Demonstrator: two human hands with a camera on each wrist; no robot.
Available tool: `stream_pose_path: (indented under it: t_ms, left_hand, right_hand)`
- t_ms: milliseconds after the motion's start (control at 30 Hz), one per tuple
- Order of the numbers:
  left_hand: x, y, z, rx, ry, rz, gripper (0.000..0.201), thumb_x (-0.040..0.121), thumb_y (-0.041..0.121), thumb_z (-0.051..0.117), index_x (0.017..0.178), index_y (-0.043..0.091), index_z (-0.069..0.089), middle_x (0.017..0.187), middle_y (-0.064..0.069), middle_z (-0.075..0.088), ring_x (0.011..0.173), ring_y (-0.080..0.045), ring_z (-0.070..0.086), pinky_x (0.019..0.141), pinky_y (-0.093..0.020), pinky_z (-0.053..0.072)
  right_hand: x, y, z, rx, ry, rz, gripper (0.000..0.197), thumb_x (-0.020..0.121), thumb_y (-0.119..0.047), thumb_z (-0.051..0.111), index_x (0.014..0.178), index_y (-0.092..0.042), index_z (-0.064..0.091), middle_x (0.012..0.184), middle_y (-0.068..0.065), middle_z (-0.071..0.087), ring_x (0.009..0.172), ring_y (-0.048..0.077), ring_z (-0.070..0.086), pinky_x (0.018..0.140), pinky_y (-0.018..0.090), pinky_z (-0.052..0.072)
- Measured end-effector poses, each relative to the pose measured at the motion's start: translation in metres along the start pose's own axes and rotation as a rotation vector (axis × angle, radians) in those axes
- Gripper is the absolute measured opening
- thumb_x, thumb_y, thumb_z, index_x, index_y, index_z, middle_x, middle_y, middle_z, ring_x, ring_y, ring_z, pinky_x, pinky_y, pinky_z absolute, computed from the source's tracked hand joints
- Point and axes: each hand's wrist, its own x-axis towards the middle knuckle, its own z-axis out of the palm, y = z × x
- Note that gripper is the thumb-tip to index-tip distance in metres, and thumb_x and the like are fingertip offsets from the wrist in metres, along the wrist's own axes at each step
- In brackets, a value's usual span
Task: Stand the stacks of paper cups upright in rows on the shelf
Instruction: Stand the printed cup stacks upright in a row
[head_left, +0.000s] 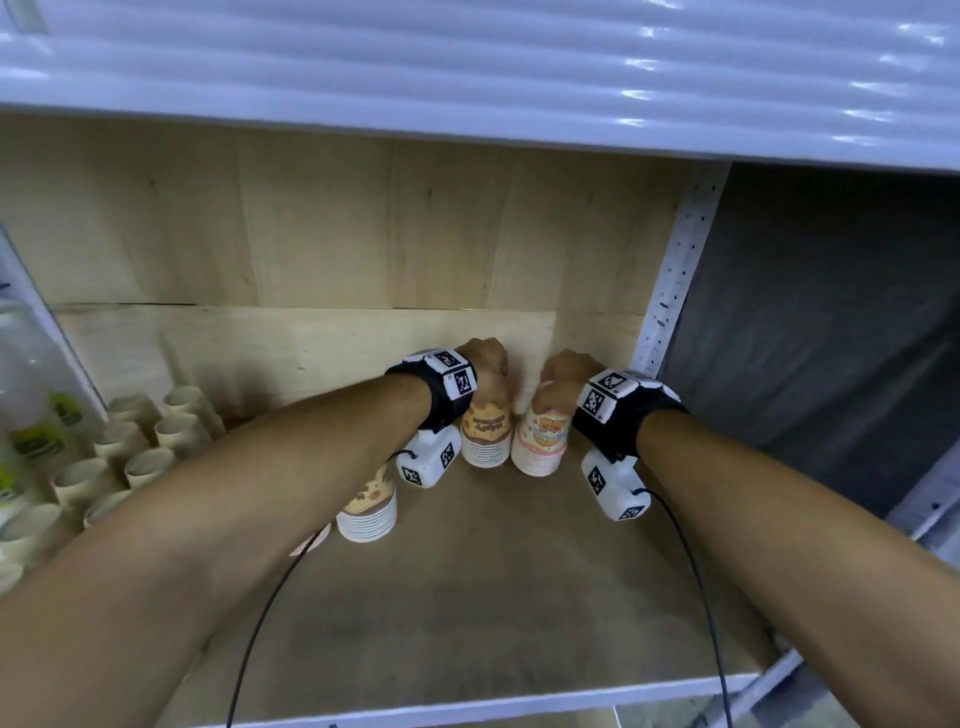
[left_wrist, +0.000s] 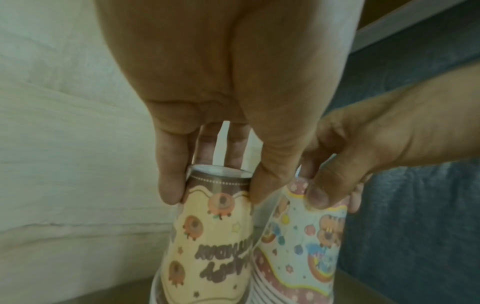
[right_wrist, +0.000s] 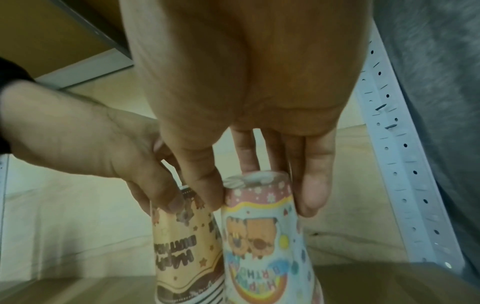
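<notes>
Left hand (head_left: 488, 358): brown stack (head_left: 485, 434) is pinched from above.
Right hand (head_left: 563, 376): pink stack (head_left: 537, 441) is pinched.
Axes: upright, stacks probably touching, near shelf (head_left: 519, 597) back right corner.

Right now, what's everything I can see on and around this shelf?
Brown-and-cream cup stack: one, upside down, back of the shelf, under the left hand.
Pink-and-white cup stack: one, upside down, just right of it.
Second brown-and-cream stack: one, nearer the front, partly behind the left forearm.
Plain cream cups: many, in rows, far left.
Clear bottles: green labels, left edge; count unclear.
Shelf board: one, brown.
Upright post: one, white, perforated, right.
Left hand: grips the brown stack's top.
Right hand: grips the pink stack's top.
</notes>
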Motion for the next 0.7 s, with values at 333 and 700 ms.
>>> stream_pose_path:
  t_ms: [333, 700]
  left_hand:
    - [0.044, -0.009, 0.008, -0.016, 0.135, -0.043, 0.041, 0.085, 0.018, 0.069, 0.124, 0.007, 0.061, 0.124, -0.012, 0.063, 0.108, -0.03, 0.063, 0.075, -0.029, 0.051]
    - [0.064, -0.008, 0.009, -0.059, 0.082, -0.108, 0.044, 0.078, 0.018, 0.076, 0.12, 0.01, 0.065, 0.114, -0.011, 0.068, 0.095, -0.028, 0.068, 0.073, -0.031, 0.058]
  right_hand:
    - [0.033, 0.002, -0.001, 0.154, 0.066, -0.025, 0.05, 0.081, -0.027, 0.068, 0.13, -0.017, 0.057, 0.135, 0.004, 0.052, 0.125, 0.025, 0.051, 0.1, 0.029, 0.041]
    - [0.063, 0.006, 0.011, 0.218, 0.103, -0.1, 0.033, 0.07, -0.029, 0.065, 0.103, -0.03, 0.067, 0.1, -0.007, 0.065, 0.098, 0.017, 0.063, 0.081, 0.025, 0.046]
